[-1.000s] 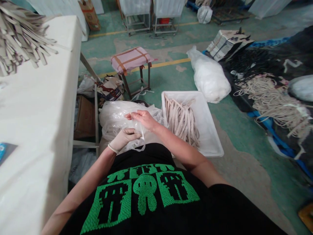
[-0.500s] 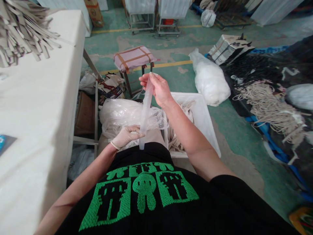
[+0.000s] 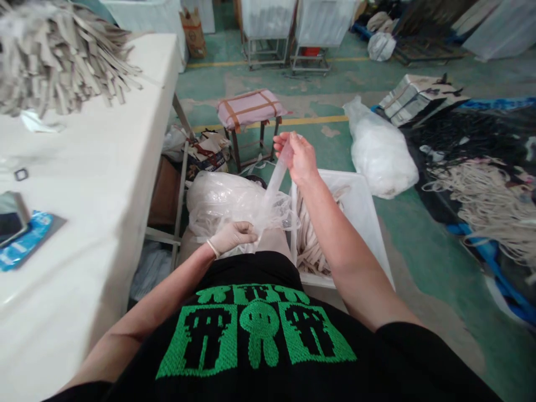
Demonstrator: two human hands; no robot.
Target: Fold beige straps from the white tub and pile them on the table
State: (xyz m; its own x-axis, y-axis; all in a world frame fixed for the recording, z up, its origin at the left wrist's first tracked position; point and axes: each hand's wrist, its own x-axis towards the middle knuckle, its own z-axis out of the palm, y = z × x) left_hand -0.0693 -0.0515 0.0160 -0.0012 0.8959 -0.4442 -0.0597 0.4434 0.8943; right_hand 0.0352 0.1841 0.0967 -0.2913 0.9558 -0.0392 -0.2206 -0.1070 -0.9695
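Observation:
A narrow translucent plastic strip [image 3: 276, 180] slants between my two hands above my lap. Its upper end is pinched between the thumb and fingers of my bare right hand [image 3: 302, 159]. Lower down, my left hand [image 3: 232, 237] wears a pale glove and has its thumb and fingertips closed on the strip near its bottom end. Behind the strip lies a heap of clear plastic bags [image 3: 221, 195], partly covered by it. A white bin [image 3: 368, 215] holding beige straps [image 3: 310, 240] stands under my right forearm.
To the left, a white-topped table [image 3: 96, 184] carries a pile of beige straps [image 3: 62, 61] and a blue packet [image 3: 25, 240]. Ahead stands a padded stool [image 3: 251, 109]. A stuffed white plastic sack [image 3: 383, 151] and heaps of cord [image 3: 494, 201] lie to the right.
The view has swung left, showing more of the table. Both hands keep hold of the strip, and my right hand has shifted slightly right relative to the stool.

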